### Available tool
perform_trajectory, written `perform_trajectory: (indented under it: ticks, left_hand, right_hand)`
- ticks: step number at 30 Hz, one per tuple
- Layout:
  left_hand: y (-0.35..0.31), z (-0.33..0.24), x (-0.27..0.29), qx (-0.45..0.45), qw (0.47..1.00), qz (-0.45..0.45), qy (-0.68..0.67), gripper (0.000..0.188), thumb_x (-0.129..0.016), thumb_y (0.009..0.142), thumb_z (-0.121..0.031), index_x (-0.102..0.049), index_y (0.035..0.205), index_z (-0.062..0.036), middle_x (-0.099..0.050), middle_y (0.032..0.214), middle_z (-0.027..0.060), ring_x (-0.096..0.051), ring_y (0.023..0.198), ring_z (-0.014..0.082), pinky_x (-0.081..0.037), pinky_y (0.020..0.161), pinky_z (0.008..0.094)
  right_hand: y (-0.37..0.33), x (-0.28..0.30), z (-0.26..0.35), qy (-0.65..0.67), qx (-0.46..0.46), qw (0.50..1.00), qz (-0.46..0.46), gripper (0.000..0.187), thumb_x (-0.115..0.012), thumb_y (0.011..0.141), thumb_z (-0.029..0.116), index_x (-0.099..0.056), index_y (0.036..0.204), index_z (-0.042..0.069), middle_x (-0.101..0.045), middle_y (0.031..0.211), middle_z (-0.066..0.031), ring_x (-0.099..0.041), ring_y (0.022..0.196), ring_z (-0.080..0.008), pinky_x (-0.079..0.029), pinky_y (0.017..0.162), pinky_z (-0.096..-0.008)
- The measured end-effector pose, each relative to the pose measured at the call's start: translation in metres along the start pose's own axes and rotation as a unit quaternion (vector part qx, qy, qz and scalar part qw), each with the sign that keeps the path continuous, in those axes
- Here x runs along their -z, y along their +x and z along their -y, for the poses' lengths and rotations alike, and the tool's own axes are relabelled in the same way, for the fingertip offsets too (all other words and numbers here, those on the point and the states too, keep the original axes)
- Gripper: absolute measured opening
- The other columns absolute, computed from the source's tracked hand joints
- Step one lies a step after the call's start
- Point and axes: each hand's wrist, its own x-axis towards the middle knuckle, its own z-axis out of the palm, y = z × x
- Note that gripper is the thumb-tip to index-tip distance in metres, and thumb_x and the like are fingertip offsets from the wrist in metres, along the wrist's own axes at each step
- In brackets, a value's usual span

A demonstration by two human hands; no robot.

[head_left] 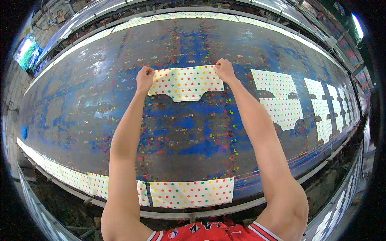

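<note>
Stretched between my two hands is a cream fabric panel (pixel 187 82) with red, green, yellow and orange dots, cut in at both lower corners. My left hand (pixel 144 80) pinches its upper left corner, and my right hand (pixel 226 71) pinches the upper right one. The panel is spread over the long dark table (pixel 185 136), whose top is stained with blue and speckled with coloured dots. Whether the cloth's lower edge touches the surface, I cannot tell. Right of my right forearm lie two similar dotted panels (pixel 275 84), one nearer than the other.
More dotted panels (pixel 321 108) lie in rows toward the table's right end. Along the near edge, rectangular dotted cloth pieces (pixel 191 193) lie side by side. A dotted strip (pixel 175 16) runs along the far edge. Metal rails (pixel 249 209) border the table, and another long table (pixel 92 14) stands beyond.
</note>
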Motion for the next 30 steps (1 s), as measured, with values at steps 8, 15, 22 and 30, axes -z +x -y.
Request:
perform_trajectory:
  ticks: [8,15,22,30]
  left_hand:
    - [-0.121,-0.085,0.085,0.006,0.982,0.011,-0.188,0.013,-0.067,0.089,-0.001,-0.072,0.1,0.0017,-0.069,0.089,0.0042,-0.061,0.084,0.0122,-0.049,0.078,0.0278]
    - [-0.233,-0.174,0.095,-0.011,0.967,0.056,-0.247,0.013,-0.069,0.089,0.0,-0.072,0.101,0.0005,-0.069,0.09,0.003,-0.061,0.084,0.0099,-0.05,0.079,0.0253]
    - [-0.374,-0.262,0.056,-0.031,0.97,0.099,-0.221,0.026,-0.068,0.091,-0.002,-0.064,0.116,-0.0003,-0.066,0.101,0.003,-0.06,0.089,0.0096,-0.049,0.081,0.025]
    - [-0.519,-0.274,-0.016,0.114,0.952,0.117,-0.257,0.025,-0.066,0.091,0.001,-0.061,0.115,-0.001,-0.062,0.1,0.0028,-0.058,0.092,0.0127,-0.049,0.084,0.026]
  right_hand:
    - [-0.09,0.136,0.046,0.179,0.005,0.983,-0.03,0.004,-0.061,0.09,0.003,-0.059,0.092,0.0,-0.068,0.086,-0.0192,-0.066,0.081,-0.0384,-0.049,0.072,-0.0441]
    - [-0.193,0.267,0.038,0.21,-0.045,0.977,-0.02,0.011,-0.065,0.091,0.006,-0.061,0.099,0.0,-0.069,0.085,-0.0153,-0.068,0.079,-0.0266,-0.051,0.072,-0.0361]
    - [-0.327,0.388,-0.036,0.246,-0.117,0.962,-0.018,0.015,-0.066,0.092,0.008,-0.061,0.105,0.001,-0.068,0.091,-0.0094,-0.065,0.081,-0.0185,-0.051,0.075,-0.0316]
    - [-0.465,0.453,-0.118,0.295,-0.164,0.941,0.039,0.017,-0.065,0.091,0.002,-0.06,0.108,0.001,-0.066,0.096,-0.007,-0.062,0.091,-0.0162,-0.05,0.081,-0.0306]
